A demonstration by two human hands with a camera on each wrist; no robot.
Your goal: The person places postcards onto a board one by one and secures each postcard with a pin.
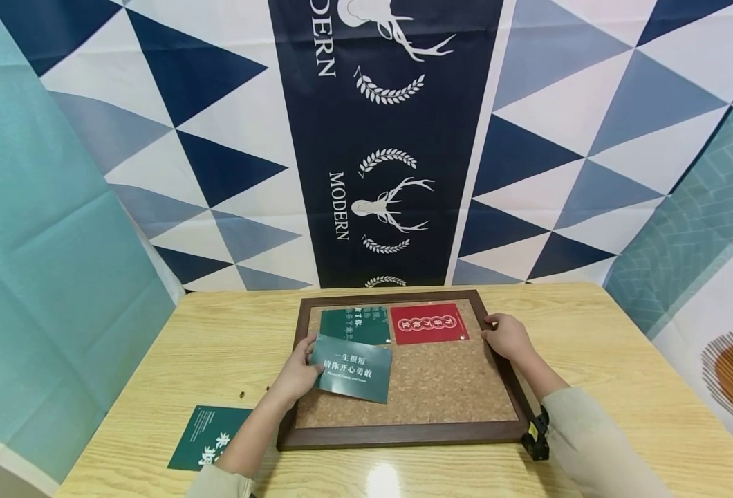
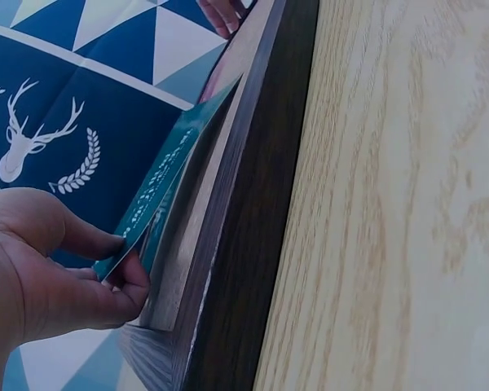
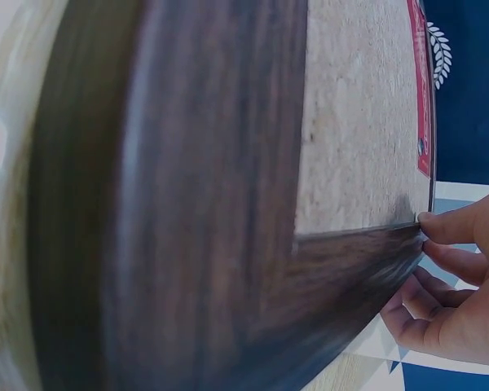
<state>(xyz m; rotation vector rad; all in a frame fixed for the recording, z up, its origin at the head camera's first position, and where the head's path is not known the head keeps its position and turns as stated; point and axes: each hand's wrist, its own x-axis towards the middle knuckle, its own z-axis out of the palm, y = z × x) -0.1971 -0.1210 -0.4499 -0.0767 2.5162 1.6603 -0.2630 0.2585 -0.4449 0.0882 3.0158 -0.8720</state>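
My left hand (image 1: 299,373) pinches a dark green card with white lettering (image 1: 357,370) by its left edge, thumb on top. In the left wrist view, the green card (image 2: 159,171) is tilted above the cork, its far corner close to the surface. The brown-framed cork board (image 1: 447,387) lies on the table. Along its top, another green card (image 1: 348,321), partly covered by the held one, sits beside a red card (image 1: 429,324). My right hand (image 1: 508,337) grips the board's right side; in the right wrist view, its thumb touches the frame's (image 3: 350,261) inner edge.
A further green card (image 1: 201,436) lies on the wooden table (image 1: 590,360) at the left, partly behind my left forearm. Small dark bits (image 1: 242,395) lie left of the board. Behind the table hangs a patterned cloth (image 1: 397,138) with deer heads and triangles.
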